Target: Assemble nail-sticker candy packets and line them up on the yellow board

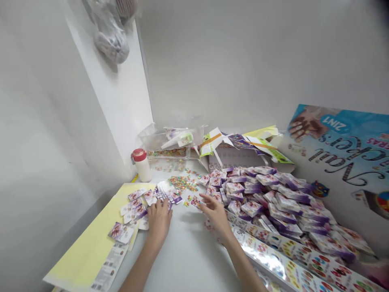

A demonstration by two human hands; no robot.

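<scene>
My left hand (159, 223) lies palm down at the edge of a fan of small purple-and-white printed cards (165, 194), with its fingers on them. More of these cards (133, 211) lie loose on a pale yellow sheet (88, 243) to its left. My right hand (215, 213) reaches out with its fingers spread, its fingertips beside a few small colourful pieces (193, 200). A larger scatter of multicoloured small pieces (180, 182) lies between the hands and farther forward.
A large heap of purple-and-white packets (273, 202) fills the table's right side, with printed sheets of colourful nail designs (291, 255) along its near edge. Behind stand a red-capped white bottle (141, 164), a clear plastic box (170, 142), a cardboard box (234, 156) and a printed poster (337, 150).
</scene>
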